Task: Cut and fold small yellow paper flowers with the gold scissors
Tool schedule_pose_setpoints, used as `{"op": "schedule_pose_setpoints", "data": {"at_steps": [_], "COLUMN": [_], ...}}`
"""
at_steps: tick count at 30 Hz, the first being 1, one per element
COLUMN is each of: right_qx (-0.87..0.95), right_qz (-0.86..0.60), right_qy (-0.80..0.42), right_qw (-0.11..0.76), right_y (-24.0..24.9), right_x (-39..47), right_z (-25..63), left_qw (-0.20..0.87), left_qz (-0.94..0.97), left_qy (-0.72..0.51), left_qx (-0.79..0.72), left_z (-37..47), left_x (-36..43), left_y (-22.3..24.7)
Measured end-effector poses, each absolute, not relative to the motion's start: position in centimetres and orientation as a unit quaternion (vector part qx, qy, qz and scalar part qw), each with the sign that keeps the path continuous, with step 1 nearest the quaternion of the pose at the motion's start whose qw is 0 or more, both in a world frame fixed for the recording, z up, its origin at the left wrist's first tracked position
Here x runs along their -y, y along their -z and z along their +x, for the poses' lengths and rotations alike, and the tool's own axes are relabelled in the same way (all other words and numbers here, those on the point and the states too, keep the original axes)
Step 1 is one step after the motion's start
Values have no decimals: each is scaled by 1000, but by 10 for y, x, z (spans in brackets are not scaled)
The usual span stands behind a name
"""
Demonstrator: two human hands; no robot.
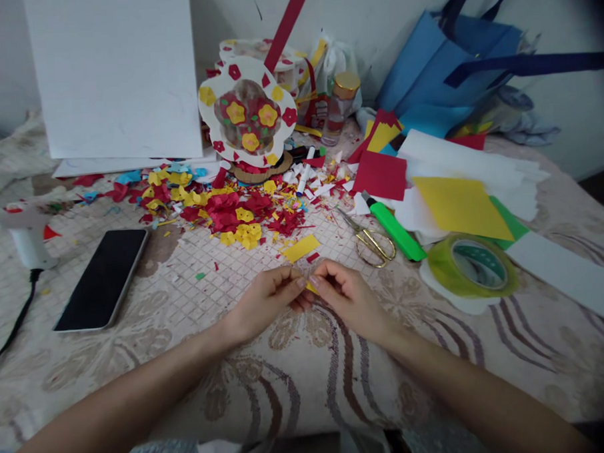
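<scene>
My left hand (272, 296) and my right hand (352, 294) meet above the tablecloth, fingers pinched on a small piece of yellow paper (311, 287). Most of that piece is hidden by my fingers. Just beyond my fingertips lie a yellow paper strip (301, 248) and a tiny red scrap (313, 257). Gold-handled scissors (374, 245) rest to the right of my right hand, their blades pointing away. A heap of red and yellow paper flowers (226, 213) spreads out ahead of my hands.
On the left are a black phone (104, 280) and a white glue gun (27, 238) with its cord. Right of the scissors lie a green box cutter (395, 229), a tape roll (471, 266) and coloured paper sheets (464, 206). Behind stand a flower-decorated paper piece (245, 69), a jar (340, 111) and a blue bag (420, 64).
</scene>
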State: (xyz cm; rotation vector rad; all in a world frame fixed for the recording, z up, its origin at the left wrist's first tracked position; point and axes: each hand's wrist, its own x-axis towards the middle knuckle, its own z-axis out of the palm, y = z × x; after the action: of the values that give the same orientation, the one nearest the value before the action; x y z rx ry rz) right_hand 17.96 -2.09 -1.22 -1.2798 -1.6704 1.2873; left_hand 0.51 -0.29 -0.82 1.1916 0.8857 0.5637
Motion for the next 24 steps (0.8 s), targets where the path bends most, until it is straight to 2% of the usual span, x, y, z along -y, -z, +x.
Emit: {"op": "schedule_pose_setpoints", "data": {"at_steps": [6, 17, 24], "right_qx": [617, 708, 756], "right_qz": [-479, -451, -407], "right_qy": [-537, -419, -391], "right_qw": [319, 348, 332], "right_y": [8, 5, 1], "right_x": [18, 20, 16], "right_z": [185, 188, 192], "left_qw": [721, 667, 742], "left_qz": [504, 560, 479], "left_qy": [-261, -249, -227], "left_qx": [-398, -424, -410], "left_z": [3, 3, 3], "left_x": [-1, 2, -2], "left_y": [8, 4, 5]}}
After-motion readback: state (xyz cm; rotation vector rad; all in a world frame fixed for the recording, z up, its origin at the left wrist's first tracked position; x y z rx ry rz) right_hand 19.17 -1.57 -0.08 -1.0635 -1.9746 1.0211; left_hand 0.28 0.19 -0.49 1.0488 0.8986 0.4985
